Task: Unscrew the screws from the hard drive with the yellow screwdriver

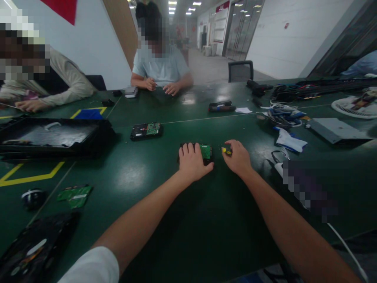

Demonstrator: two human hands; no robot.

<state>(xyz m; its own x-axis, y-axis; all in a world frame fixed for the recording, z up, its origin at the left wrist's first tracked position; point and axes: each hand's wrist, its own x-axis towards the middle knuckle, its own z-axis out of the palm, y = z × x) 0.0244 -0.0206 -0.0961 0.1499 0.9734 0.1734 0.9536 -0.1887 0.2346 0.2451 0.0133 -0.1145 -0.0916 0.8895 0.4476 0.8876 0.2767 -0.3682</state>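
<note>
A hard drive point(206, 151) with a green circuit board lies on the dark green table. My left hand point(191, 163) rests over its left part, fingers reaching to the far edge and thumb near the close right corner. To the right, my right hand point(238, 157) is closed around a small yellow-and-black tool point(227, 151). Most of that tool is hidden in the fingers, so its exact kind is unclear. A few tiny bits, perhaps screws, lie between the drive and my right hand.
Another hard drive point(146, 130) sits farther left. Loose green circuit boards point(75, 195), a black casing point(38, 243) and a large black tray point(55, 147) occupy the left side. Cables point(284, 114), a grey metal box point(338, 129) and a white fan-like grille point(350, 112) lie right. Two people sit opposite.
</note>
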